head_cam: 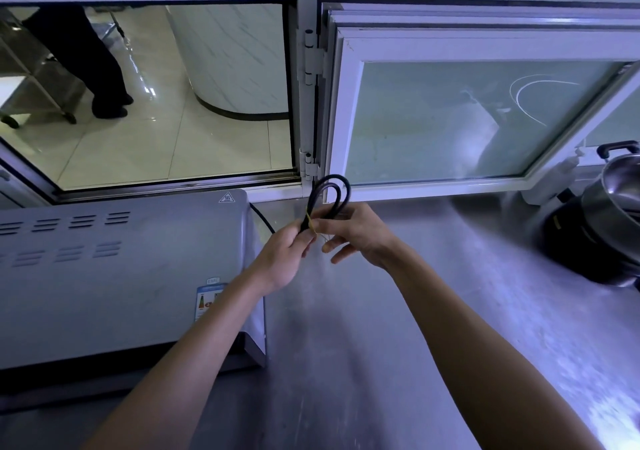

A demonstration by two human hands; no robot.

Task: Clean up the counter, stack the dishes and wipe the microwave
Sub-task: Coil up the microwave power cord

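The grey microwave (114, 276) sits on the steel counter (398, 328) at the left, seen from above. Its black power cord (330, 190) is folded into loops just right of the microwave's back corner. My left hand (284, 259) grips the bundled loops from below. My right hand (353, 231) pinches a thin yellow tie (310, 224) wound around the bundle. One strand of cord (261, 219) runs back down behind the microwave.
An open serving hatch (156, 103) lies behind the microwave, with a person's legs on the far floor. A folded-back frosted window sash (467, 120) stands behind the counter. Steel pots on a dark cooker (602, 228) sit at the right edge.
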